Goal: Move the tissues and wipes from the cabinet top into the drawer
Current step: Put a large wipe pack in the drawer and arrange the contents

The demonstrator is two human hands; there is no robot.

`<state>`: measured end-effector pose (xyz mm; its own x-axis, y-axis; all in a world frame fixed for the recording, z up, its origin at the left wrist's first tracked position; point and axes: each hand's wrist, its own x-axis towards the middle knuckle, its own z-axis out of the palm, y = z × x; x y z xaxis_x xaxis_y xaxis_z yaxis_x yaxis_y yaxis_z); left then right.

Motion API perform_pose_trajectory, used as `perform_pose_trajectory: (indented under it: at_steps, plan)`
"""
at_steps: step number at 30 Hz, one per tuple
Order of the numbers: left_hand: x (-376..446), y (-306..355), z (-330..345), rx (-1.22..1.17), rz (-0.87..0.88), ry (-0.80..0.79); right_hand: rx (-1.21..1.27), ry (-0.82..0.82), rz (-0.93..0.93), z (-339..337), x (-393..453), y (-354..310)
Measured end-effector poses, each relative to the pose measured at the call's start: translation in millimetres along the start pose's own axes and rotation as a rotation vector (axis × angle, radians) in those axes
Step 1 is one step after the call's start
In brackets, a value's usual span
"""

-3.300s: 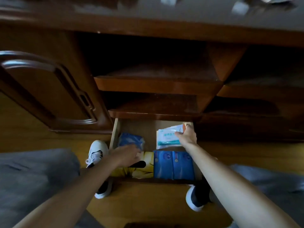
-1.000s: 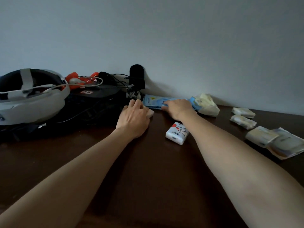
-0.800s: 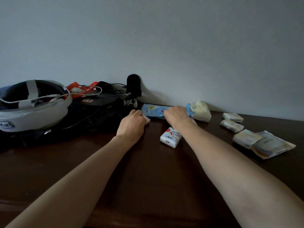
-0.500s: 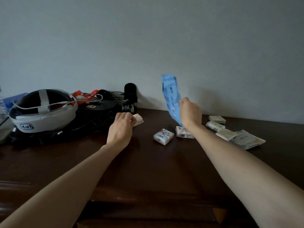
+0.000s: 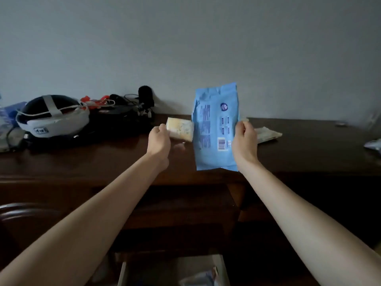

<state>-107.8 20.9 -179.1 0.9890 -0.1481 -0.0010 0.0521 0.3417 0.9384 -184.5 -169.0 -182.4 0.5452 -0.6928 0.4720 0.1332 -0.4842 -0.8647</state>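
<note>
Cabinet top (image 5: 103, 159) lower, wipes pack (image 5: 216, 129) lifted nearer

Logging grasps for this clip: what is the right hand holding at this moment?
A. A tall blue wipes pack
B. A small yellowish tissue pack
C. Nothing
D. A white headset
A: the right hand grips the blue wipes pack by its right edge, holding it upright above the cabinet top, while the left hand pinches the yellowish tissue pack.

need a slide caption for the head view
Right hand lifts a blue wipes pack, left hand a tissue pack, above the open drawer.
</note>
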Motion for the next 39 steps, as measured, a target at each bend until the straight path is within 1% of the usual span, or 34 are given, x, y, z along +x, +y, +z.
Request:
perform_pose_trajectory:
  at_steps: [2, 4, 6, 8, 10, 13, 14, 15, 17, 18, 21, 23, 24, 25, 26, 27, 28, 29, 30, 31, 32, 33, 34, 36, 37, 38, 39]
  plan:
    - [-40, -21, -14, -0.036, -0.052, -0.023, 0.055, -0.047, 0.021, -20, -41, 15]
    - [-81, -53, -37, -0.041, -0.088, -0.013, 0.085, -0.092, 0.019, -35, -92, 39]
    - [-119, -90, -66, 0.011, -0.103, 0.033, 0.107, -0.17, 0.036, -47, -145, 68]
    - [-147, -136, -101, 0.104, -0.161, 0.092, 0.103, -0.268, 0.119, -55, -197, 105]
    - [-171, -183, -137, 0.149, -0.289, 0.119, 0.072, -0.342, 0.248, -60, -244, 146]
    - [-193, -248, -178, -0.035, -0.535, 0.232, 0.015, -0.37, 0.501, -53, -294, 194]
    - [-199, -267, -190, -0.095, -0.607, 0.245, 0.004, -0.373, 0.572, -48, -304, 206]
    - [-203, -283, -200, -0.179, -0.684, 0.239, -0.018, -0.39, 0.592, -43, -311, 216]
    - [-208, -310, -221, -0.4, -0.833, 0.223, -0.062, -0.449, 0.555, -36, -319, 233]
    - [-210, -321, -230, -0.435, -0.895, 0.208, -0.084, -0.471, 0.546, -36, -321, 241]
    - [-215, -345, -245, -0.308, -1.012, 0.192, -0.18, -0.511, 0.581, -42, -332, 271]
    - [-215, -361, -247, -0.212, -0.979, 0.196, -0.256, -0.543, 0.597, -47, -341, 285]
    - [-213, -366, -246, -0.076, -0.935, 0.168, -0.28, -0.556, 0.589, -48, -344, 289]
    - [-211, -368, -245, 0.114, -0.877, 0.155, -0.298, -0.564, 0.573, -48, -347, 292]
    - [-209, -370, -242, 0.272, -0.795, 0.176, -0.314, -0.564, 0.553, -49, -349, 294]
    - [-206, -371, -239, 0.373, -0.695, 0.191, -0.323, -0.556, 0.537, -49, -351, 295]
    - [-202, -371, -236, 0.427, -0.574, 0.17, -0.328, -0.548, 0.525, -48, -352, 295]
    - [-200, -371, -236, 0.528, -0.436, 0.1, -0.333, -0.541, 0.514, -47, -353, 295]
    - [-198, -375, -238, 0.713, -0.276, 0.015, -0.338, -0.537, 0.506, -46, -352, 295]
    - [-197, -377, -241, 0.985, -0.12, -0.072, -0.337, -0.533, 0.502, -45, -352, 295]
    - [-200, -379, -245, 1.191, 0.025, -0.158, -0.325, -0.532, 0.504, -44, -352, 296]
    - [-206, -384, -251, 1.349, 0.165, -0.257, -0.311, -0.533, 0.506, -43, -352, 296]
    - [-212, -387, -257, 1.442, 0.202, -0.355, -0.304, -0.536, 0.505, -42, -352, 297]
    - [-223, -401, -269, 1.55, 0.107, -0.502, -0.303, -0.547, 0.502, -41, -354, 299]
    - [-227, -407, -276, 1.571, 0.007, -0.539, -0.302, -0.551, 0.503, -40, -355, 301]
    - [-230, -408, -281, 1.534, -0.138, -0.508, -0.302, -0.551, 0.506, -40, -356, 302]
    - [-230, -407, -285, 1.467, -0.192, -0.439, -0.303, -0.552, 0.512, -40, -356, 303]
